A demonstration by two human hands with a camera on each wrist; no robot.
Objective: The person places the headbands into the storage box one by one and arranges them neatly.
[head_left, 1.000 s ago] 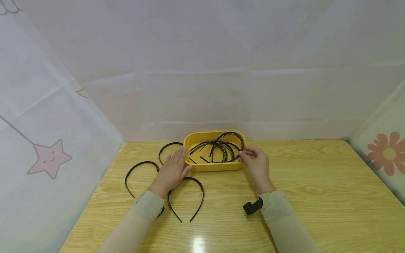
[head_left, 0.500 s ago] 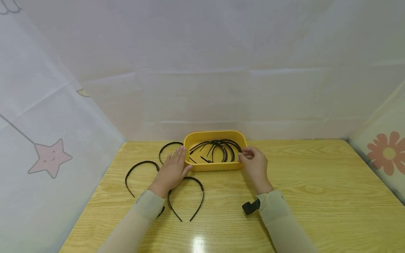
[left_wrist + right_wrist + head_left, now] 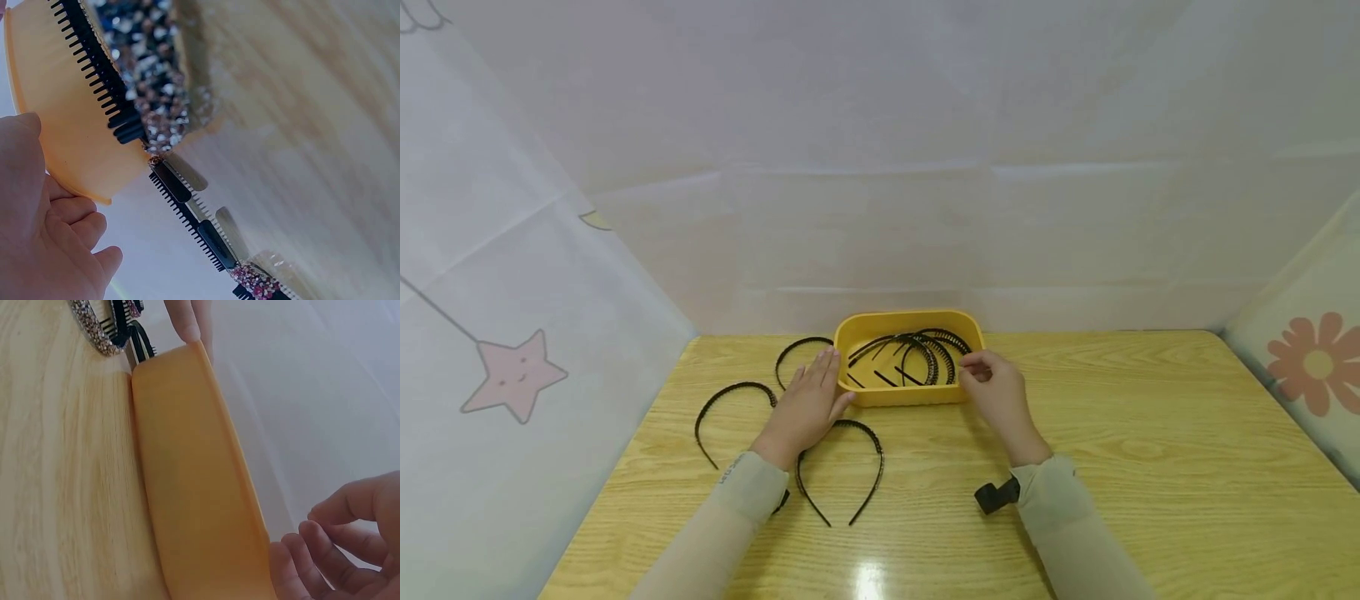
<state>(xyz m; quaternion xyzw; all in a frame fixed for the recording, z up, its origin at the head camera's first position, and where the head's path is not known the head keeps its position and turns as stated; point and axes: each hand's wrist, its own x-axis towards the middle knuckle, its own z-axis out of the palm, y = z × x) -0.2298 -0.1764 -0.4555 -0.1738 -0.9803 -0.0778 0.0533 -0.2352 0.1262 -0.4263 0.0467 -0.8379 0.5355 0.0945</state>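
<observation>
A yellow plastic box (image 3: 917, 398) holds several black headbands (image 3: 934, 358) with comb teeth, lying overlapped. Flat along the box's left end, my left hand (image 3: 805, 408) rests with straight fingers. My right hand (image 3: 1002, 408) is at the right end by the rim, fingers loosely bent; in the right wrist view nothing shows between thumb and fingers. Three headbands lie on the table around my left hand: one in front (image 3: 881, 450), one at left (image 3: 699, 421), and one behind (image 3: 779, 360), partly hidden. The left wrist view shows a rhinestone-covered headband (image 3: 150, 81) close up.
The wood-grain table (image 3: 1150, 442) extends right of the box. A pale cloth backdrop (image 3: 880, 208) hangs right behind the table's back edge, with printed side panels at left and right. A black wrist strap mount (image 3: 996, 497) sits below my right sleeve.
The headband in my right hand has dropped from above the rim down into the box. My right fingers have let go of it and shifted slightly left. My left hand stays put.
</observation>
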